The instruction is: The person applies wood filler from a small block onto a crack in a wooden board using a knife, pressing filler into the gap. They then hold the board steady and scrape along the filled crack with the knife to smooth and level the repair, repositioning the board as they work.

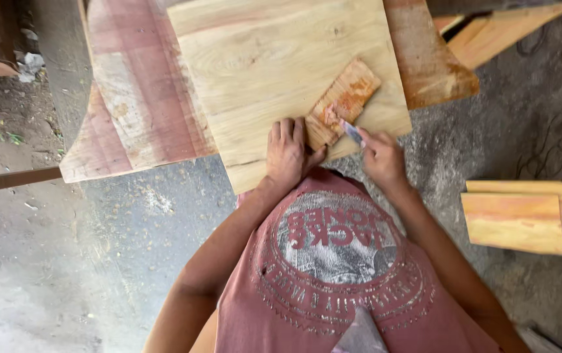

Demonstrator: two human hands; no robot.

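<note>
Plainly, left hand fingers press the small wood piece flat while right hand fingers pinch a pencil-like tool — one slip of the block on the pale board skews the mark.

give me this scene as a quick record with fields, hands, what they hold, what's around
left hand: left hand pressed flat on the near end of the small wood piece
right hand: right hand grips a thin tool, tip at the small piece
support: pale board under the piece, lying on reddish planks
floor: concrete floor
nearby: stacked short boards on the floor to the person's right
</note>
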